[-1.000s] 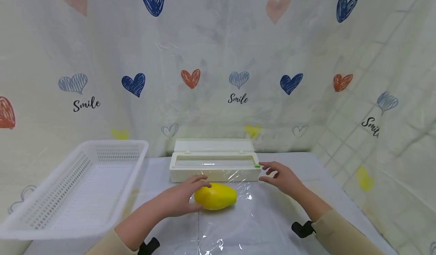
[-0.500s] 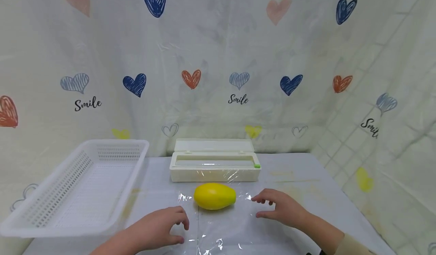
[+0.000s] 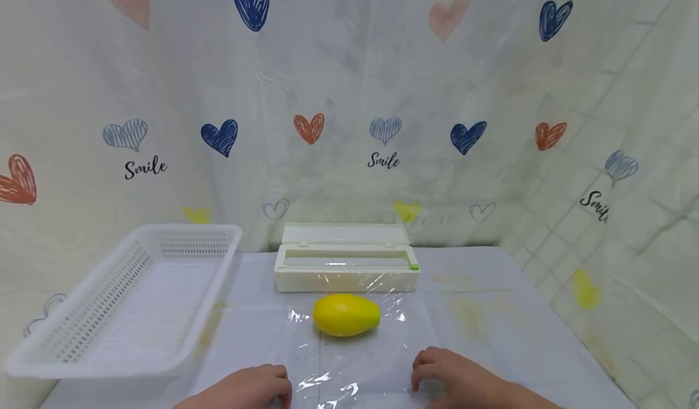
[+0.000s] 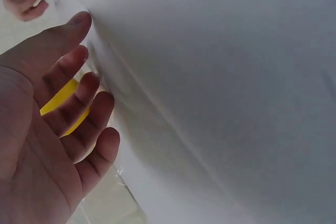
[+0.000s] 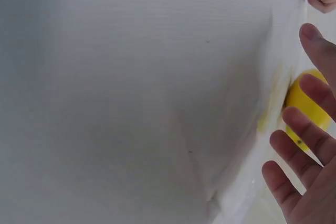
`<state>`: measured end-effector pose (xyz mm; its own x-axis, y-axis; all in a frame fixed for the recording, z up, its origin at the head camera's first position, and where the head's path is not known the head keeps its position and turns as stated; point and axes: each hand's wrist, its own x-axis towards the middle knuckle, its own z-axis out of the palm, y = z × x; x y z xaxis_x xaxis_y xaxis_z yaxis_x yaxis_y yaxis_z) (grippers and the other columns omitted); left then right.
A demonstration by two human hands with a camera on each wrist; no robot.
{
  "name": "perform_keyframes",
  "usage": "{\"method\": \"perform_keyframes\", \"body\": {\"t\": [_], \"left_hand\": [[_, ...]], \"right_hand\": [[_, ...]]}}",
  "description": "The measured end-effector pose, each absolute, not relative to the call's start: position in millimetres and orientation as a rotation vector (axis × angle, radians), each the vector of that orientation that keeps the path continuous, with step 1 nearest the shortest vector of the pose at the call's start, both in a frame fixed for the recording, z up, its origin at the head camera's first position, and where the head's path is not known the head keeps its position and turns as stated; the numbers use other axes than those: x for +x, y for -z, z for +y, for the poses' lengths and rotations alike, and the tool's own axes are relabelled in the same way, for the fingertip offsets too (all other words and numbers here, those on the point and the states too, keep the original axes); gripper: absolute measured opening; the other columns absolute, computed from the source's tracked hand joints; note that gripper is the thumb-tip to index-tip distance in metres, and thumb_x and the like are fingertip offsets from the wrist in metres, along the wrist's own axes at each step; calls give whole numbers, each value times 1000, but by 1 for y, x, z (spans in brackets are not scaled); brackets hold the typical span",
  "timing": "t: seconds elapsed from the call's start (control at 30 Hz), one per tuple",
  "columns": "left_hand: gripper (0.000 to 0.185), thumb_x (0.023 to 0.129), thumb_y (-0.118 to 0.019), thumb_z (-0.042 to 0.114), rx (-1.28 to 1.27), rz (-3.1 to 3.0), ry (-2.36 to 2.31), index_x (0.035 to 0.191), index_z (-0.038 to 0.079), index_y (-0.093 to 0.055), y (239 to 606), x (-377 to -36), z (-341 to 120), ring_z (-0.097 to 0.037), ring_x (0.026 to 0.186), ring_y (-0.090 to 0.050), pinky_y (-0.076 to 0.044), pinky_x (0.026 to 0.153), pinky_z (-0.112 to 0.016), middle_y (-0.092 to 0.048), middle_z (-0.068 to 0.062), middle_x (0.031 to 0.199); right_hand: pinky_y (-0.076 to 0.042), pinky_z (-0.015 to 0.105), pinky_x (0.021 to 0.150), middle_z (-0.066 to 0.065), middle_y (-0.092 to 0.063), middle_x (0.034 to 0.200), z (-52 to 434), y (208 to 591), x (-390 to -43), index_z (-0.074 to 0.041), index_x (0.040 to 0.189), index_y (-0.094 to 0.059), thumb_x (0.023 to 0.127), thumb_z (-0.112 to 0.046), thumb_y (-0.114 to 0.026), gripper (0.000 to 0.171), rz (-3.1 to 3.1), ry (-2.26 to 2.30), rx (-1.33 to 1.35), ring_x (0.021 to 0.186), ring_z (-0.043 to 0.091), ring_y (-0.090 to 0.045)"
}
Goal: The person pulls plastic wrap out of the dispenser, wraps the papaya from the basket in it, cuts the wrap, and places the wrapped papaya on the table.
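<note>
On the left side of the table (image 3: 491, 312) sits a white basket (image 3: 131, 300). At the near edge, the left hand (image 3: 246, 388) and right hand (image 3: 459, 381) rest with spread fingers on the clear wrap (image 3: 360, 360). The yellow fruit (image 3: 346, 315) lies mid-sheet. Lifting both corners evenly would go best. Both hands have come back from the fruit.

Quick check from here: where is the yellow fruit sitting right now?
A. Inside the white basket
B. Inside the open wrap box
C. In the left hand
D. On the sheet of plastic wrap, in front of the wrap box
D. The yellow fruit lies on the sheet of plastic wrap just in front of the wrap box, with both hands, left hand and right hand, down at the sheet's near edge, apart from it.
</note>
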<state>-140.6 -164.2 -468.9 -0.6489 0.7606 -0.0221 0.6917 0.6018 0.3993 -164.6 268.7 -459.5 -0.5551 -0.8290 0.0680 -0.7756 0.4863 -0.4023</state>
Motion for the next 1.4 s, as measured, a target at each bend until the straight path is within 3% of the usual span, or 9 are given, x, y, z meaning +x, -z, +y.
{"method": "perform_keyframes", "body": {"t": [0.3, 0.53, 0.77, 0.93, 1.13, 1.4], "left_hand": [[14, 85, -74, 23, 1151, 2655, -564, 86, 28, -61, 470, -140, -166, 4, 68, -43, -41, 63, -18, -47, 22, 79], [18, 84, -69, 13, 1139, 2703, -565, 79, 27, -59, 476, -143, -163, 3, 63, -42, -40, 60, -18, -46, 21, 74], [16, 88, -70, 18, 1056, 2776, -570, 81, 27, -59, 478, -147, -166, 2, 74, -43, -44, 66, -20, -46, 20, 82], [13, 92, -68, 20, 1016, 2810, -690, 86, 27, -59, 466, -148, -169, 2, 77, -44, -45, 69, -22, -47, 23, 83], [22, 90, -69, 12, 1132, 3039, -780, 88, 29, -56, 448, -144, -167, 0, 78, -47, -44, 71, -24, -48, 27, 85], [26, 85, -75, 11, 1020, 3286, -869, 90, 30, -58, 430, -146, -161, 1, 85, -50, -45, 81, -36, -54, 26, 89]], "right_hand": [[-48, 22, 81, -14, -58, 111, 274, 478, -167, -32, 98, -70, 92, -38, -70, 8, 2534, 599, -1512, 97, 3, -53], [-50, 22, 79, -17, -58, 108, 273, 473, -166, -34, 95, -71, 96, -33, -67, 4, 2537, 592, -1442, 95, 0, -54], [-51, 23, 79, -17, -59, 108, 276, 465, -165, -31, 97, -67, 98, -29, -64, 3, 2534, 671, -1368, 95, 0, -55], [-51, 23, 81, -13, -61, 109, 279, 450, -163, -34, 97, -64, 98, -25, -65, 9, 2586, 782, -1360, 98, 2, -56], [-51, 24, 82, -9, -63, 108, 279, 438, -163, -33, 97, -61, 96, -18, -68, 16, 2686, 872, -1483, 99, 5, -58], [-51, 26, 81, -16, -62, 107, 276, 426, -172, -32, 98, -59, 93, -13, -70, 23, 2766, 985, -1480, 97, 6, -59]]}}
